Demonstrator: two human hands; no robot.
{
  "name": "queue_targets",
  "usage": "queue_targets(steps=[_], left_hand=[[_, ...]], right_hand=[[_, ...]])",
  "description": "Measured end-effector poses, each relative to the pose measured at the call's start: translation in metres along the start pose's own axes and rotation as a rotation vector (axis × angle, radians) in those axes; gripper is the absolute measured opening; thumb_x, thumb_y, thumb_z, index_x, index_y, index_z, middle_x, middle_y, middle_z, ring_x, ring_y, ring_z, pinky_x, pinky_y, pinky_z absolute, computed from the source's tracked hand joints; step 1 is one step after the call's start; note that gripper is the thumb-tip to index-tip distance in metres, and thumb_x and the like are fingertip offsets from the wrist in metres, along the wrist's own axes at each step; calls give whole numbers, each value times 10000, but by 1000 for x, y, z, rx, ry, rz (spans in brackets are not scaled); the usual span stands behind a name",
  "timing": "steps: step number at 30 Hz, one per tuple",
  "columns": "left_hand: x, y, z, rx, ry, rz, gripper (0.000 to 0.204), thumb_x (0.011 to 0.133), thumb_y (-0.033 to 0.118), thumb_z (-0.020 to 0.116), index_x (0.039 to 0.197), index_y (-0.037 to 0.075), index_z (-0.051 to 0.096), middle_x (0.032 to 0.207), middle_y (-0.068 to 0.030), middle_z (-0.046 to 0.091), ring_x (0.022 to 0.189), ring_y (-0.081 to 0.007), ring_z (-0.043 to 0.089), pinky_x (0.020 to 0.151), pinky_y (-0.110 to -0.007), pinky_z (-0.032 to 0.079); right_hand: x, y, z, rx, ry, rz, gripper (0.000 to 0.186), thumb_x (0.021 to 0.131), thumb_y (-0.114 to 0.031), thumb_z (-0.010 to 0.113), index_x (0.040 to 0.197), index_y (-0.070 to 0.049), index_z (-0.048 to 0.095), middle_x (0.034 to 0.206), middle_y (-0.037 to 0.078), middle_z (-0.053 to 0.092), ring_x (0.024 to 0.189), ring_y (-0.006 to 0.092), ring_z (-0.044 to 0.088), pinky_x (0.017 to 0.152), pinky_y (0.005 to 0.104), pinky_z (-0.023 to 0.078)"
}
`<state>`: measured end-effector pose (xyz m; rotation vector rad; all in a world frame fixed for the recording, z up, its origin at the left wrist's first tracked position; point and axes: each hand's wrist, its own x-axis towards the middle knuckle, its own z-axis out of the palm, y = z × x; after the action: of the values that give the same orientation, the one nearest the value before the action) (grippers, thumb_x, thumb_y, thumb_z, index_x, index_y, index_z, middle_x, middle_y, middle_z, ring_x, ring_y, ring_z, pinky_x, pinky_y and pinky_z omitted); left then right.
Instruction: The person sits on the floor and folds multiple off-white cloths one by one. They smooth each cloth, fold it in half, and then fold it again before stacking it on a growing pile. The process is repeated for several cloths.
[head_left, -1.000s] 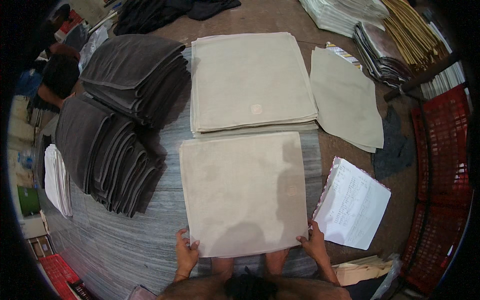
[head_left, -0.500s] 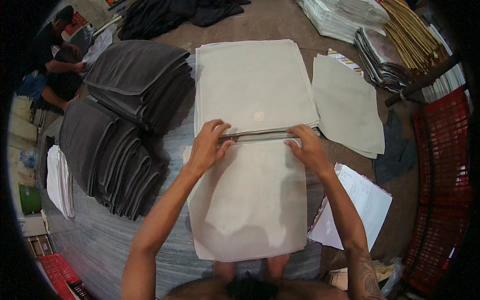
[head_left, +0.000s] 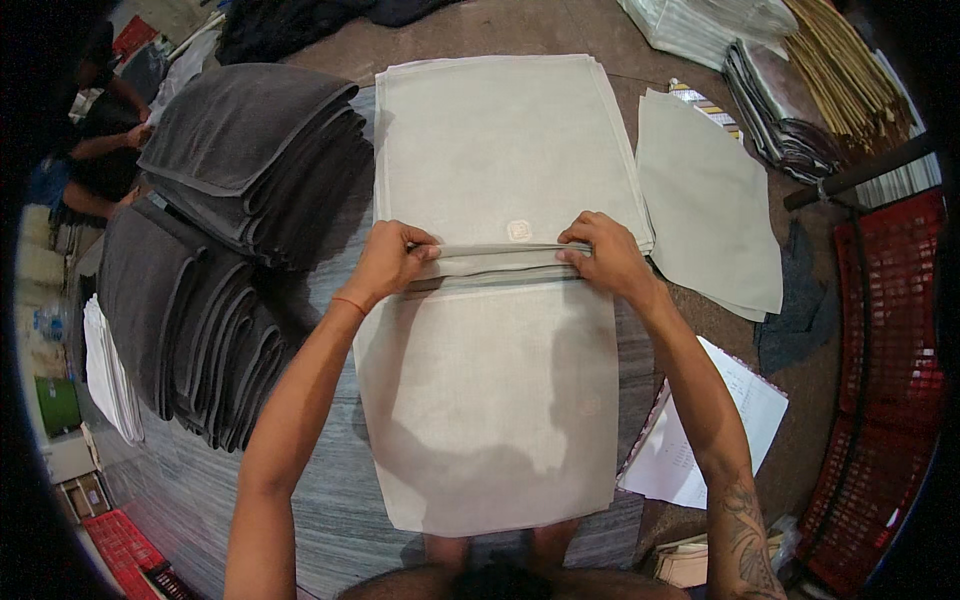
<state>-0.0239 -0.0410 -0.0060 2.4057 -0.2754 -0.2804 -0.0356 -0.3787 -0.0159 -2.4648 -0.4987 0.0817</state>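
A stack of pale beige cloth sheets (head_left: 490, 150) lies in front of me, with a small light emblem near its closer edge. My left hand (head_left: 393, 255) pinches the left part of that near edge, and my right hand (head_left: 603, 255) pinches it toward the right. Between them the edge is slightly raised, with layers showing beneath. Nearer to me, a second pile of pale cloth sheets (head_left: 490, 400) lies flat, under the shadows of my arms. Right of the far stack rest several loose grey-green cloth pieces (head_left: 710, 205).
Two piles of folded dark grey cloths (head_left: 240, 130) stand at the left, beside folded white cloth (head_left: 110, 370). An open notebook (head_left: 715, 425) lies by my right forearm. Red plastic crates (head_left: 890, 310) line the right side. Another person's hand (head_left: 138, 135) shows at the far left.
Both hands have closed from loosely spread fingers onto the far stack's near edge, which has risen a little. The view has shifted slightly.
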Motion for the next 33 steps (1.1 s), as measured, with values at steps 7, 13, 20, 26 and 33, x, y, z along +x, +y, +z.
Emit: queue_targets(steps=[7,13,20,26,33], left_hand=[[6,17,-14,-48,-214,-52,169,691,100,846,836,29,795,895,-101,761,839,-207,718,841,-339,555],[11,4,-15,-72,-172,-43,130,733,66,835,791,-25,764,765,-106,735,674,-182,675,699,-312,555],[8,14,-15,95,-174,53,243,779,168,823,851,-51,746,808,-157,731,746,-227,695,763,-367,546],[10,4,-13,190,-189,165,208,834,137,763,903,-58,743,860,-183,736,768,-264,701,781,-378,545],[13,6,-16,55,-126,-3,209,871,111,712,969,-72,735,881,-208,739,782,-224,715,763,-351,552]], right_hand=[[10,17,-8,212,-155,165,279,821,-290,792,955,-49,753,962,106,698,921,276,652,826,391,514],[9,2,-10,24,-164,144,401,726,-347,862,990,-71,742,1007,75,685,992,261,637,874,379,510],[9,1,-8,-51,-138,92,405,718,-381,870,939,-73,726,961,60,653,935,235,619,827,373,504],[10,3,-3,-42,-109,81,346,799,-369,796,929,-61,708,940,109,650,938,301,623,827,411,499],[12,-11,0,-143,-98,130,325,849,-322,762,992,-36,701,960,115,654,962,287,622,838,412,493]])
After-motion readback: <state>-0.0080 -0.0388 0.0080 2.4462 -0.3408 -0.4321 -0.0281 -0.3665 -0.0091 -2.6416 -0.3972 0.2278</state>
